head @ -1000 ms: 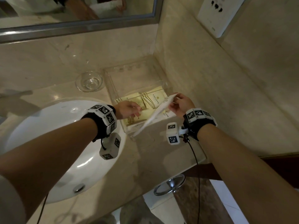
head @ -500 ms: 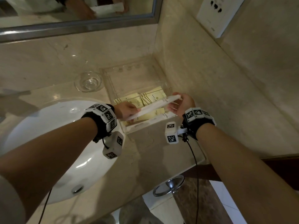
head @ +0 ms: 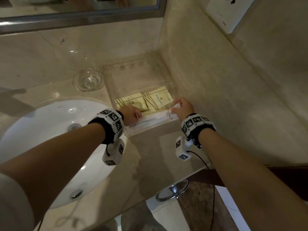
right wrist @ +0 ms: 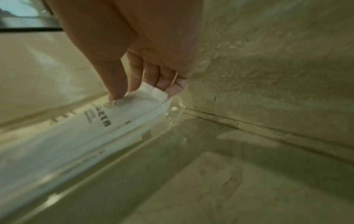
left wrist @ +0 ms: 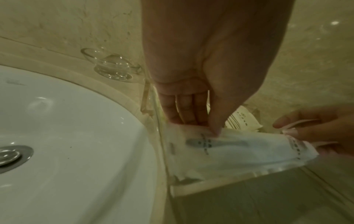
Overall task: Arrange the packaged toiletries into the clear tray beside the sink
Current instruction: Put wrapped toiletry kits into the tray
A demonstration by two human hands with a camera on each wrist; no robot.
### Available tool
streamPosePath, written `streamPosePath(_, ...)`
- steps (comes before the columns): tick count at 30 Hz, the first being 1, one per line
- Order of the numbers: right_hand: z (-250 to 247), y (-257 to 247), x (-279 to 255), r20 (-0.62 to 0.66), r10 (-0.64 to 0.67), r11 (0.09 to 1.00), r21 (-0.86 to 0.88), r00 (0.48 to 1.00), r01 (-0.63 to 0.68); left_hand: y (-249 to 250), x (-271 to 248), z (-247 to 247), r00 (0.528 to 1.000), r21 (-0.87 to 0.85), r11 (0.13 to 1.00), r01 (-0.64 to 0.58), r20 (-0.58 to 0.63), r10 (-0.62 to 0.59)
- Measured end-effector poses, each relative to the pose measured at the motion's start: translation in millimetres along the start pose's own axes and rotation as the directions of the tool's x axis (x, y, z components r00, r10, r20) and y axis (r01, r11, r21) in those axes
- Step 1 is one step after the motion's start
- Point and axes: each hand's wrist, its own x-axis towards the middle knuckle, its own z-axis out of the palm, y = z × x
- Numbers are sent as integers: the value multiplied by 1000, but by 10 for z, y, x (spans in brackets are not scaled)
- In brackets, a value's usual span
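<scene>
Closest to us, bottom centre of the head view, there's a chrome towel ring (head: 172, 190) hanging under the edge of the glossy beige marble counter (head: 150, 157). The white oval sink basin (head: 50, 139) fills the lower left.

Mid-frame, we've got both hands on the long white paper-wrapped toiletry packet (head: 155, 117), which lies along the near edge inside the clear rectangular plastic tray (head: 116, 70). Our left hand (head: 131, 114) pinches its left end, thumb on top and fingers tucked under, and our right hand (head: 183, 107) pinches the serrated right end between thumb and fingertips (right wrist: 172, 89).

Just behind it in the tray sit two cream sachets with gold stripes (head: 150, 100).

Further back, a small clear glass dish (head: 87, 80) sits left of the tray. The tray's tucked into the corner of the marble walls, with a metal-framed mirror (head: 80, 15) upper left and a white wall socket plate (head: 230, 12) upper right.
</scene>
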Motion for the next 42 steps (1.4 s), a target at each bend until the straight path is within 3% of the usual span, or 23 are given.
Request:
streamPosePath(3,42,46,22,55,-40,987,-156,998,48,-26,35,20,1000,35,999,5,26,-5)
streamPosePath(7,92,111,66,67,-32,974,-221,997,46,-49,62,49,1000,52,999,-4,6,4)
streamPosePath(15,145,86,40,19,-98,935,-341,995,99,-49,20,77,1000,24,1000,-10,-21,10)
streamPosePath(19,116,-64,-41,-67,-175,896,-425,982,131,-84,-83,-83,998,-41,999,-23,-56,20)
streamPosePath(24,146,-548,-139,-96,-251,910,-363,963,201,-125,-356,-388,994,-150,985,-80,-83,68)
streamPosePath(29,510,-1264,-365,-5,-366,905,-233,931,355,-486,-748,-726,977,-302,953,-20,-206,-45)
streamPosePath(36,1602,-2214,-996,193,-525,822,-137,829,553,-1527,-1704,-1096,879,-396,913,103,-394,-270)
streamPosePath(42,2652,-2751,-1716,417,-597,736,-56,685,675,-2404,-2675,-1079,718,-519,823,231,-480,-504)
